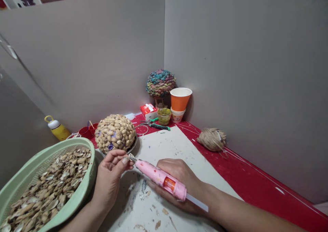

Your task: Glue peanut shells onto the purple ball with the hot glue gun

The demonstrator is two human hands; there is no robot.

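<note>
My right hand (179,177) is wrapped round a pink glue gun (156,175), with a clear glue stick (197,203) out of its back end. The gun's metal tip points up and left, at the fingertips of my left hand (112,169). Thumb and fingers of that hand pinch something small at the tip, too hidden to name. Just behind my left hand a ball covered in peanut shells (116,131) rests on a round dish, purple patches showing between the shells.
A green basket (89,146) of peanut shells stands left. Behind are a yellow bottle (60,130), green-handled pliers (160,126), a tissue pack (149,112), a jar (164,116), orange cups (180,100) and a colourful ball (160,83). Twine (212,140) lies right. Shell bits litter the board (174,150).
</note>
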